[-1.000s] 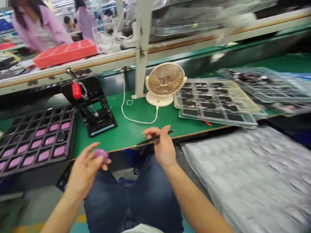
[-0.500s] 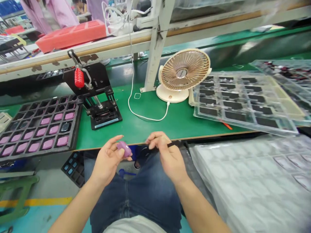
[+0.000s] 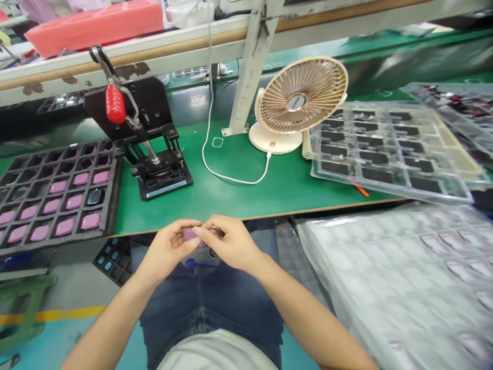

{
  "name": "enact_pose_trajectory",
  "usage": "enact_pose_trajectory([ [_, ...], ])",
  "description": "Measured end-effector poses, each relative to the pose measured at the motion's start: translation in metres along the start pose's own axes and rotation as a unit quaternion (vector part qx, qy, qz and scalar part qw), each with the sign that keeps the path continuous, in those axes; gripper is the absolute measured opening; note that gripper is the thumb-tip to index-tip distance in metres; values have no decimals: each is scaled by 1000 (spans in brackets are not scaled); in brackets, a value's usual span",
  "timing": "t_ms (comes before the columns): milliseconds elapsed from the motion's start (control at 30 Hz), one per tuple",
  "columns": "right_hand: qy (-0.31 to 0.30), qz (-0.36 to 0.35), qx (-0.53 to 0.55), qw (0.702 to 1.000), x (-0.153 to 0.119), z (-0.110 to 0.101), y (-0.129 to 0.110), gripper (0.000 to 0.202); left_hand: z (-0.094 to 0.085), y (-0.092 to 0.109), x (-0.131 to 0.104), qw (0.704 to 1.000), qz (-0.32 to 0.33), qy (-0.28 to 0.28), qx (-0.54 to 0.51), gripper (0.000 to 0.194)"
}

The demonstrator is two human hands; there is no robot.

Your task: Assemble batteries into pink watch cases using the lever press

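Pinching a small, rounded purple piece [image 3: 189,234] in my left hand [image 3: 165,251], I laid the thumb of my right hand [image 3: 233,242] against it, just off the flat green bench [image 3: 239,200]. Similar pieces filled some pockets of the black gridded tray [image 3: 111,200]; mine seemed unfinished. Fingers hid most of it; whether my right hand gripped anything, I couldn't tell.

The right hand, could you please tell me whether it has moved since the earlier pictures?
Yes: judged against the standing fan, the right hand has shifted left, to the purple piece in the left hand.
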State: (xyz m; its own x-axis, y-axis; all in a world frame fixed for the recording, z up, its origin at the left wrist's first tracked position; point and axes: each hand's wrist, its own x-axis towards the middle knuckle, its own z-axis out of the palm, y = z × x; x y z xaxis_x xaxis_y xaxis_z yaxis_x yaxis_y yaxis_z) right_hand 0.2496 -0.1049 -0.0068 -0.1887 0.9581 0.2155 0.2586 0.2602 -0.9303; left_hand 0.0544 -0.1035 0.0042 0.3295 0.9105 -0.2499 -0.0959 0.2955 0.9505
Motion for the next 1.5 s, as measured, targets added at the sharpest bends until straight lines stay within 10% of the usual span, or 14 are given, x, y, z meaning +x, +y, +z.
enact_pose_trajectory([
  [133, 11, 13, 1, 1000, -4, -2, -2, 51, -6, 5, 0, 990, -83, -51, -105, 35],
  [367, 45, 2, 63, 997, -40, 5, -7, 19, 1, 4, -7, 970, -87, 16, -225, 24],
  [567, 83, -7, 98, 992, -44, 15, -9, 12, 7, 4, -12, 961, -101, 19, -256, 54],
  [867, 65, -120, 18, 990, -34, 4, -10, 14, 4, -16, -13, 986, 36, 108, -124, 37],
  [1200, -34, -139, 15, 990, -24, -16, 1, 15, -2, -25, -10, 995, 47, 69, -61, 33],
  [1500, 122, -168, -187, 960, -32, 2, 7, 14, 34, -21, -17, 970, 129, 202, 47, 26],
])
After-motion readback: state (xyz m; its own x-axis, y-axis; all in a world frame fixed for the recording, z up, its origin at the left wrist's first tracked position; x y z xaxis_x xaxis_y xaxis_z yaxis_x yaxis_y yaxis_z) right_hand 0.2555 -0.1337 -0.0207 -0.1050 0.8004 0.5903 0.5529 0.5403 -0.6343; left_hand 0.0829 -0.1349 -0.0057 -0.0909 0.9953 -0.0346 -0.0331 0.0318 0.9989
